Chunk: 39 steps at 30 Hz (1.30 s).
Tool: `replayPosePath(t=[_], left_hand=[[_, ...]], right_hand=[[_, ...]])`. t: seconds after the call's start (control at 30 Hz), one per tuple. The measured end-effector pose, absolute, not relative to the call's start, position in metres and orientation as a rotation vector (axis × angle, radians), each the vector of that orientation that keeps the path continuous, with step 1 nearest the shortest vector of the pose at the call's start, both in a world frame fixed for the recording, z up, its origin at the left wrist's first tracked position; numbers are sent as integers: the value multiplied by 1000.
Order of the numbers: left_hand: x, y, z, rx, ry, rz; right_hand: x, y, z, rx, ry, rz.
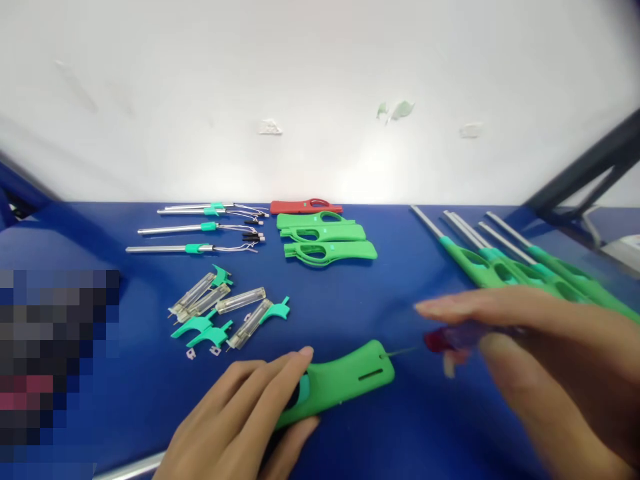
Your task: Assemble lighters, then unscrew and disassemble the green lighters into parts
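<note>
At the bottom centre my left hand (245, 413) is wrapped round a green lighter body (345, 380), fingers over its teal trigger part. The lighter's slotted end points right, and a silver tube (133, 468) shows at the lower left, below my hand. On the right my right hand (540, 353), somewhat blurred, holds a screwdriver with a red and purple handle (440, 339) between thumb and fingers. Its thin shaft points left, and the tip meets the small hole near the lighter's end.
Silver tubes with wires (175, 229) lie at the back left. Nearer are clear fuel tanks (243, 300) and teal triggers (210, 335). Green shells (350, 251) and a red shell (287, 207) lie at back centre. Green lighters with long tubes (473, 267) lie on the right.
</note>
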<state>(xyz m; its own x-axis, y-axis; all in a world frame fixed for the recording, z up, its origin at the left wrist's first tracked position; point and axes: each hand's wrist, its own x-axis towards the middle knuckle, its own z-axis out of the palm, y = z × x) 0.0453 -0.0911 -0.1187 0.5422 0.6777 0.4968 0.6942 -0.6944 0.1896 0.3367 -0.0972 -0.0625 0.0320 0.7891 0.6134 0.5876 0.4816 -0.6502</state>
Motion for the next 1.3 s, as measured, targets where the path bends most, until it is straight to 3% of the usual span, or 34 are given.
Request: replayPosePath(t=[0.17,0.93,1.3], left_hand=[[46,-91,-115,-2756,-1216,-867],[45,-87,-113,-2871,-1221,-922],[45,-84,-114,-2857,-1151,-928]], right_hand=[[305,-102,-52,-1216,-1487,247],[335,-102,-48,-852,-1737,579],[331,-98,-48,-889,-1669,447]])
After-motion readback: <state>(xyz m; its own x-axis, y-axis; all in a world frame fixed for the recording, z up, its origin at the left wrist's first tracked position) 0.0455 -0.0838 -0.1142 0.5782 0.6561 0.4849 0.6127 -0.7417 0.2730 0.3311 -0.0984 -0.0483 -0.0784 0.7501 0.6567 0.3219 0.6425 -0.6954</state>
